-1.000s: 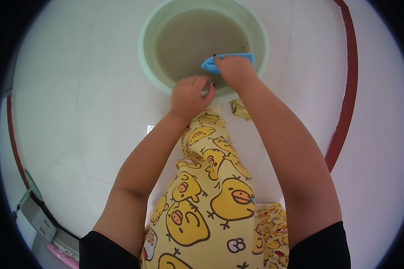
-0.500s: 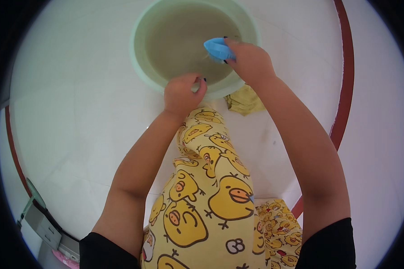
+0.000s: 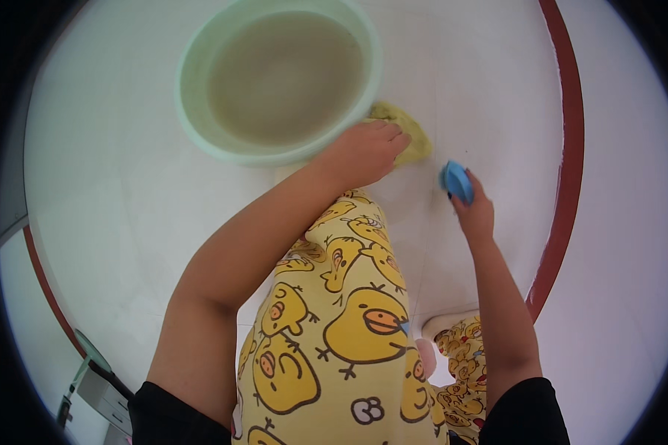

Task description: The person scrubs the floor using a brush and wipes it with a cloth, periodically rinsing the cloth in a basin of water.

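Observation:
My right hand [image 3: 478, 213] grips a blue scrubbing brush [image 3: 459, 182] by its back, a little above the floor to the right of the basin. Reaching across in front of the basin, my left hand [image 3: 369, 152] has its fingers curled on a yellow cloth [image 3: 408, 132]; its thumb is hidden. The cloth lies crumpled on the floor against the basin's near right side. Cloudy greyish water fills the pale green basin [image 3: 188, 111], and neither hand is in it.
Pale floor tiles [image 3: 126, 200] surround the basin. A dark red skirting strip [image 3: 572, 141] runs along the white wall at right. My knee in yellow printed trousers [image 3: 349, 245] is between my arms. A grey cabinet [image 3: 100, 400] stands at lower left.
My right hand has carried the brush from over the basin to the floor at right. My left hand has moved from the near rim onto the cloth. The view has shifted right.

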Demonstrator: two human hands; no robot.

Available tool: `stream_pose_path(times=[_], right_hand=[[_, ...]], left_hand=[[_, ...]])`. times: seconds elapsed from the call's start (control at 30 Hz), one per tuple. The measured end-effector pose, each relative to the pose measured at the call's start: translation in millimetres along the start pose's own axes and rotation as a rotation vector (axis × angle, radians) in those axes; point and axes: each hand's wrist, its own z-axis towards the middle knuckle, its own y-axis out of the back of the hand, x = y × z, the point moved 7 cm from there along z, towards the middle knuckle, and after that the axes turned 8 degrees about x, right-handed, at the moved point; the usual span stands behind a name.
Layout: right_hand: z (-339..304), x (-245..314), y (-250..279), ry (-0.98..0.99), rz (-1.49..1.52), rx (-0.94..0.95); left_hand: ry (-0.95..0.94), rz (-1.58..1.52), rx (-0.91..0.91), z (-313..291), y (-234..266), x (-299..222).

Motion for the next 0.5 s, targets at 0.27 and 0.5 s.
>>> stream_pose_path(times=[0.27, 0.5], right_hand=[[-115.4, -48.4, -96.9, 0.014, -0.007, 0.125], [-89.8, -28.7, -88.4, -0.026, -0.063, 0.211]], left_hand=[[0.106, 0.319, 0.498, -7.6, -87.0, 52.4], [0.049, 0.480, 0.343, -22.7, -90.0, 54.1]])
